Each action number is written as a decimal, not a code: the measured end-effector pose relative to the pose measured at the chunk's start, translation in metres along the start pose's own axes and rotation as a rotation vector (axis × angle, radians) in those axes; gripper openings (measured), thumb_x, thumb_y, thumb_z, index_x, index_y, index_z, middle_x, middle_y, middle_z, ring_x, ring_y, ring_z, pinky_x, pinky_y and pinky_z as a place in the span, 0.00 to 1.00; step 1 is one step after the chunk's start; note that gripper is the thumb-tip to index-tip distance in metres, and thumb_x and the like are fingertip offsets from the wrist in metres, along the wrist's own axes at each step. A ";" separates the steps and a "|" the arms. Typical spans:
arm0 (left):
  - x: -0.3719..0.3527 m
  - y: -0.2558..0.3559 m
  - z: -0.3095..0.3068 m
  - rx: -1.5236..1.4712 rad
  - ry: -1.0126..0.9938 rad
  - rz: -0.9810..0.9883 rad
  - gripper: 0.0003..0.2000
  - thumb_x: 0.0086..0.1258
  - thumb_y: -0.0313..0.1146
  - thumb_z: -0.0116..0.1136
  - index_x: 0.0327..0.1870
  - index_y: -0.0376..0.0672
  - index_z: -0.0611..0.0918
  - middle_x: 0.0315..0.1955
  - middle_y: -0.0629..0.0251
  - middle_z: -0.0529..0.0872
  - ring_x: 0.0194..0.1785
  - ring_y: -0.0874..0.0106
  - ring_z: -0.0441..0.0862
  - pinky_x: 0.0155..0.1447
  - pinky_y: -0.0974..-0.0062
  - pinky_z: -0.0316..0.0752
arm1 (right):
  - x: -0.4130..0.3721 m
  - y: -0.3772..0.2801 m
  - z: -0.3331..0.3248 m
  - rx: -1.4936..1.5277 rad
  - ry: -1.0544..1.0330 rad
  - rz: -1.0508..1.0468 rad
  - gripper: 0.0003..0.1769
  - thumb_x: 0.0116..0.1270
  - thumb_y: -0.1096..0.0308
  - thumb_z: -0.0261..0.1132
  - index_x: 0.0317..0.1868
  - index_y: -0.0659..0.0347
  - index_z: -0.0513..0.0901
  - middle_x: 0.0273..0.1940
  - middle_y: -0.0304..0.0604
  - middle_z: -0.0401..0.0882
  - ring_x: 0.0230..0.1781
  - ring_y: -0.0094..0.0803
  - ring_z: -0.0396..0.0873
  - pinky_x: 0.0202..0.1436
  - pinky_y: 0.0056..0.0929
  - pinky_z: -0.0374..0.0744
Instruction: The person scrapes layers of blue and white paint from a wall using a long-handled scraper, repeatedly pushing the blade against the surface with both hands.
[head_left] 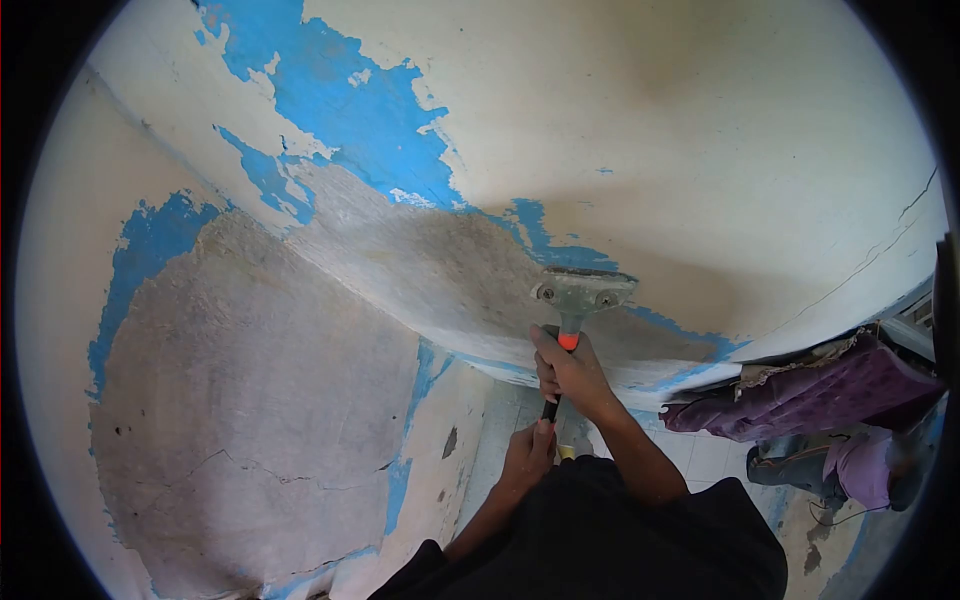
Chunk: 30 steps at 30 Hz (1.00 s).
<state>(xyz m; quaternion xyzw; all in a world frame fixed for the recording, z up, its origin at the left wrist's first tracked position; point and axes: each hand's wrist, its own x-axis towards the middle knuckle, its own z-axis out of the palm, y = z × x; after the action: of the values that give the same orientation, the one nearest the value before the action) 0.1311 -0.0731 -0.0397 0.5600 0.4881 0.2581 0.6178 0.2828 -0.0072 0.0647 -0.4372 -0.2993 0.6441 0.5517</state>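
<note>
A long-handled wall scraper [583, 292] stands out before me, its wide dusty head with two screws against the wall where cream paint meets a bare patch. My right hand [572, 372] wraps round the black handle just under its orange-red collar. Lower down, near my body, my left hand [528, 455] is closed round the same handle. Beside the blade, ragged blue paint [560, 250] shows between the cream layer and the bare grey plaster [440, 250]. Whether the blade edge touches the wall is hard to tell.
An adjoining wall at left carries a large bare grey patch [250, 380] with a crack. More blue paint [350, 110] shows higher up. At right, a purple cloth [815, 390] drapes over something, and a person in a pink top [860, 468] is near it. Light floor tiles [700, 452] lie below.
</note>
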 end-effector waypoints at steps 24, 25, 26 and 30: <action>-0.019 0.005 0.006 -0.033 -0.049 -0.089 0.29 0.77 0.56 0.33 0.21 0.41 0.71 0.11 0.69 0.70 0.15 0.76 0.70 0.21 0.77 0.63 | -0.006 0.010 -0.004 0.021 0.012 0.054 0.22 0.72 0.56 0.57 0.21 0.54 0.62 0.14 0.29 0.57 0.10 0.18 0.54 0.15 0.23 0.62; -0.018 0.005 0.007 -0.031 -0.043 -0.091 0.29 0.77 0.55 0.33 0.21 0.41 0.71 0.11 0.69 0.70 0.15 0.77 0.70 0.21 0.77 0.63 | -0.006 0.009 -0.005 0.010 0.012 0.053 0.22 0.72 0.56 0.57 0.21 0.54 0.62 0.14 0.29 0.57 0.10 0.18 0.54 0.15 0.23 0.62; -0.016 0.004 0.007 -0.030 -0.036 -0.093 0.29 0.77 0.55 0.33 0.21 0.41 0.71 0.11 0.69 0.70 0.15 0.77 0.70 0.21 0.77 0.63 | -0.005 0.008 -0.006 -0.001 0.011 0.052 0.22 0.72 0.56 0.57 0.21 0.54 0.62 0.14 0.29 0.57 0.10 0.18 0.54 0.14 0.23 0.62; -0.018 0.004 0.008 -0.034 -0.027 -0.088 0.29 0.78 0.54 0.34 0.21 0.41 0.70 0.11 0.69 0.70 0.15 0.77 0.69 0.21 0.78 0.63 | -0.004 0.018 -0.008 0.047 0.023 0.088 0.22 0.72 0.56 0.57 0.21 0.54 0.62 0.14 0.29 0.56 0.10 0.18 0.54 0.14 0.23 0.61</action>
<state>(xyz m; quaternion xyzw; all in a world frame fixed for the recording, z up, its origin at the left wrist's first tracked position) 0.1317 -0.0912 -0.0313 0.5307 0.4996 0.2312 0.6444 0.2820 -0.0153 0.0465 -0.4443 -0.2583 0.6695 0.5363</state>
